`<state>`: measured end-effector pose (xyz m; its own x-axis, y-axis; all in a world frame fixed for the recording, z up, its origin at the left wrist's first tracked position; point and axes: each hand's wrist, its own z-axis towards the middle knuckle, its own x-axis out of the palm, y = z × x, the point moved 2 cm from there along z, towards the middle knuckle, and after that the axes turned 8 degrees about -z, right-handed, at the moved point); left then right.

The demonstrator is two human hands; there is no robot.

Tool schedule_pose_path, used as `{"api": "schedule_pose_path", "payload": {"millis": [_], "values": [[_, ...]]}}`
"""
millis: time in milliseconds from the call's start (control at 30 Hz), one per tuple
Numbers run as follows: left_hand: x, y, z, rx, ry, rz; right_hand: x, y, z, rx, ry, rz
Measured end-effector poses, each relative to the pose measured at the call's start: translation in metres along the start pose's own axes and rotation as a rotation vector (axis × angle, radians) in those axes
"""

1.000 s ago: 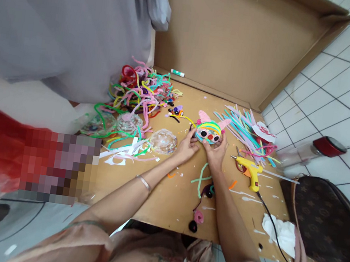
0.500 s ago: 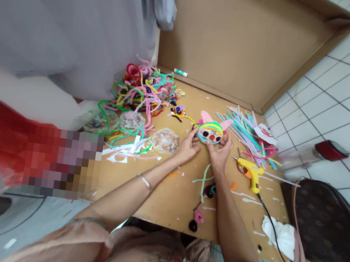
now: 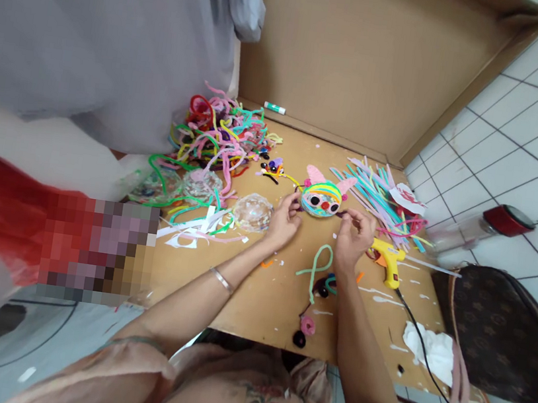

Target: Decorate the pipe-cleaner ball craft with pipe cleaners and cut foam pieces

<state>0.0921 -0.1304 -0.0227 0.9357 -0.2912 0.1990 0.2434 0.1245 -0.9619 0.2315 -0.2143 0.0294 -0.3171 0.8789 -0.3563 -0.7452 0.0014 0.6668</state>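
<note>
A toy animal head (image 3: 320, 200) made of coiled pipe cleaners lies on the table, with pink ears, black-and-white eyes and a red nose. At its left side my left hand (image 3: 287, 221) has its fingers curled and closed around a dark strand, mostly hidden. My right hand (image 3: 356, 237) pinches a short dark pipe cleaner (image 3: 340, 214) that sticks out from the toy's right side. Below, a light green pipe cleaner (image 3: 315, 275) lies looped near my right wrist. Closer to me are a pink ring-shaped piece (image 3: 307, 326) and a black ball (image 3: 299, 339).
A yellow glue gun (image 3: 391, 264) lies right of my right hand. Behind it are loose pipe cleaners (image 3: 368, 189). On the left stand a tangled pipe-cleaner heap (image 3: 223, 132) and a clear plastic dome (image 3: 253, 213). A brown bag (image 3: 495, 333) and a bottle (image 3: 483, 228) stand at right.
My right hand has come off the toy's front and moved right, now at the dark pipe cleaner. My left hand has shifted slightly off the toy's edge, and the face is less covered.
</note>
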Motion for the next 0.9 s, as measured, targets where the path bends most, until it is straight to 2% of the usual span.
{"api": "schedule_pose_path", "payload": {"millis": [67, 167, 300, 400, 533, 633, 767, 900], "values": [[-0.004, -0.003, -0.001, 0.046, -0.056, 0.016, -0.011, 0.003, -0.008, -0.043, 0.044, -0.021], [-0.007, -0.009, -0.005, 0.121, -0.09, 0.057, -0.026, 0.006, -0.022, -0.156, 0.217, -0.105], [-0.003, -0.021, -0.016, 0.21, -0.037, 0.093, -0.036, 0.004, -0.042, -0.34, 0.525, -0.335], [0.003, -0.032, -0.028, 0.235, 0.038, 0.108, -0.037, 0.001, -0.05, -0.437, 0.684, -0.468], [0.004, -0.041, -0.043, 0.216, 0.201, 0.149, -0.034, 0.002, -0.05, -0.459, 0.739, -0.526], [-0.003, -0.04, -0.048, 0.19, 0.282, 0.166, -0.032, 0.004, -0.047, -0.467, 0.756, -0.545], [-0.016, -0.038, -0.047, 0.165, 0.245, 0.197, -0.03, 0.003, -0.049, -0.512, 0.806, -0.637], [-0.019, -0.041, -0.046, 0.169, 0.231, 0.212, -0.03, -0.002, -0.047, -0.495, 0.798, -0.751]]}}
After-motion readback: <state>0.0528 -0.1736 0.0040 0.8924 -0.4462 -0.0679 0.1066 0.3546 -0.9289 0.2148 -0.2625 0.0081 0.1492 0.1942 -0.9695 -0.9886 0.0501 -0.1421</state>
